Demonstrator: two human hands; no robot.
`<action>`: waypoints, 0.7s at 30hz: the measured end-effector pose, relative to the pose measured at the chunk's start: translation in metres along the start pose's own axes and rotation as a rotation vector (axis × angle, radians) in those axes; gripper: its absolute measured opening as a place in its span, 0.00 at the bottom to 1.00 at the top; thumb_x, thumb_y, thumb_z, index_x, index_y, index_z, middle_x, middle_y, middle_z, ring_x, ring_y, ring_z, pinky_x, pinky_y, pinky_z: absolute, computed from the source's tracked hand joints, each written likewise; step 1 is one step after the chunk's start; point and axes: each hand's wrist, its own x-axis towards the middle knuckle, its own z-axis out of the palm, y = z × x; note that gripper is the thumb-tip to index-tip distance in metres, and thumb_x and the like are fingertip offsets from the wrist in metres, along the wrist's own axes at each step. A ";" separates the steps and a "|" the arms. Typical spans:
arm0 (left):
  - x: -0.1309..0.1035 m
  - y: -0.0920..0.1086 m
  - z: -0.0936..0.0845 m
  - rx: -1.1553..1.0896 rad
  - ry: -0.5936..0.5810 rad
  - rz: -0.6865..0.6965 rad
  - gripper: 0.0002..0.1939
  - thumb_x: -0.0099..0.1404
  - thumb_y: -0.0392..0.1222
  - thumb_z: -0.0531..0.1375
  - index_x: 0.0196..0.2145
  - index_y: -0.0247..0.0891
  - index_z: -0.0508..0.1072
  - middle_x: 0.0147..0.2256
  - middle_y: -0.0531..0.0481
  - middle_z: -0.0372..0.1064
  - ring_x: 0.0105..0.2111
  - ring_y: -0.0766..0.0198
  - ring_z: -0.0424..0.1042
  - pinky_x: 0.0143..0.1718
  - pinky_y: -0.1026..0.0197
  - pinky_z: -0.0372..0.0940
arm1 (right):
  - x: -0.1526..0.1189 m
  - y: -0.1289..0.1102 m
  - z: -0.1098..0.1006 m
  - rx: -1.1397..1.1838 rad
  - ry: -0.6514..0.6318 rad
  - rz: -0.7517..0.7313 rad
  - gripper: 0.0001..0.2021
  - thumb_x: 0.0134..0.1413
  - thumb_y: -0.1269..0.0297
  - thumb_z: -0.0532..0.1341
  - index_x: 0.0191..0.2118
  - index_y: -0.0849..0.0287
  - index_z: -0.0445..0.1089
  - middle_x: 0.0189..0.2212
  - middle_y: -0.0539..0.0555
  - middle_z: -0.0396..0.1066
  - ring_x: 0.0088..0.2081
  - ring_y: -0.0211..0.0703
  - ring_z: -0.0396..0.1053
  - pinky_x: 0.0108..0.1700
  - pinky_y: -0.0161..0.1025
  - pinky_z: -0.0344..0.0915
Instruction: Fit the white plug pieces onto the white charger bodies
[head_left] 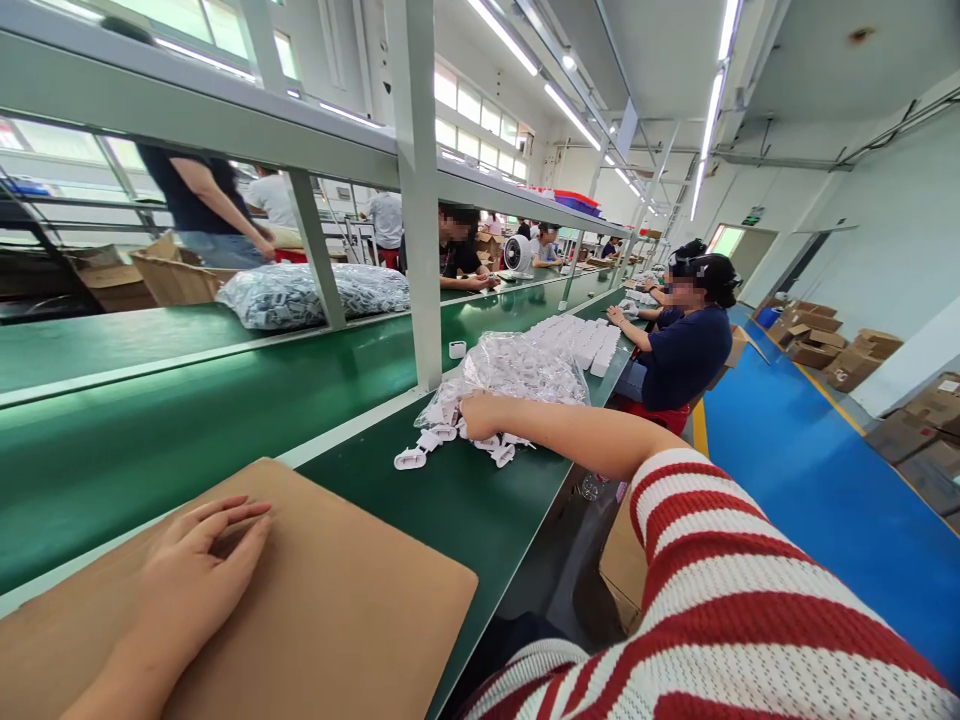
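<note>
My left hand (196, 562) rests on a flat sheet of brown cardboard (330, 610), its fingers stretched out and nothing held. My right arm reaches across the bench to a clear plastic bag (525, 365) full of small white plastic parts. At the bag's near end, my right hand (480, 415) is among the loose parts. Its fingers are hidden, so a grip cannot be made out. Several white oval plastic pieces (410, 458) lie spilled on the green surface beside that hand.
Rows of white parts (596, 345) lie beyond the bag. A co-worker in dark clothes (686, 340) sits farther along the bench. A grey shelf post (420, 220) stands left of the bag. Beyond the green belt (225, 405) lies another filled bag (277, 297).
</note>
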 end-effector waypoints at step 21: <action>-0.006 -0.003 0.007 0.114 -0.089 0.191 0.28 0.70 0.57 0.50 0.50 0.35 0.78 0.58 0.38 0.74 0.61 0.45 0.68 0.67 0.42 0.61 | -0.032 -0.077 -0.022 0.069 -0.047 -0.286 0.20 0.56 0.75 0.63 0.53 0.54 0.77 0.54 0.57 0.78 0.56 0.57 0.75 0.48 0.44 0.70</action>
